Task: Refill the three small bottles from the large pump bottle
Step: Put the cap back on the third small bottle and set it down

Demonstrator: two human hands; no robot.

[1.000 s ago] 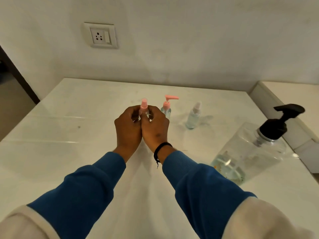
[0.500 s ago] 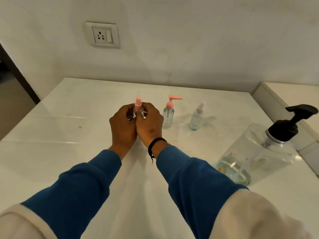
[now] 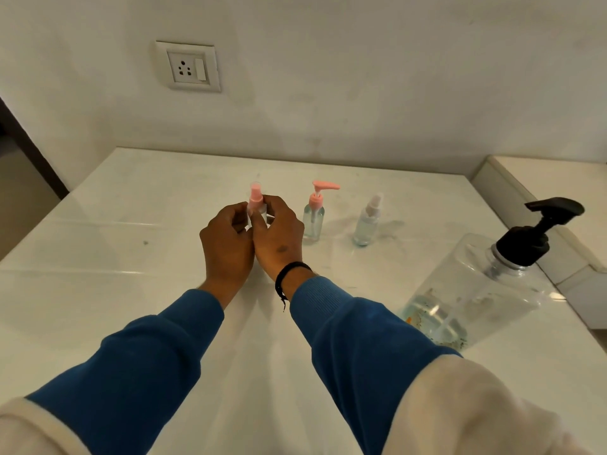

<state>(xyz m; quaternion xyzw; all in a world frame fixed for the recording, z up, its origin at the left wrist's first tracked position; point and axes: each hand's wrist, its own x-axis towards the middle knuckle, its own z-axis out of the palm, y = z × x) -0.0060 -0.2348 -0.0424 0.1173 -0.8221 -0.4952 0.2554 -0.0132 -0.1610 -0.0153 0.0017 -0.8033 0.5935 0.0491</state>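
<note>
My left hand [image 3: 226,244] and my right hand [image 3: 279,234] are pressed together around a small clear bottle with a pink spray top [image 3: 255,198]; only its top and clear cap show above my fingers. To its right stands a small bottle with a pink pump [image 3: 314,213], then a small clear bottle with a whitish spray top [image 3: 367,221]. The large clear pump bottle [image 3: 476,290] with a black pump head stands at the right, holding a little liquid at its bottom.
The bottles stand on a white glossy table [image 3: 131,251] against a white wall with a power socket [image 3: 189,66]. A raised white ledge [image 3: 542,198] borders the table on the right. A dark doorway opens at the far left.
Both hands with the small bottle have drifted slightly left in the view as the camera shifted. Their grip looks the same.
</note>
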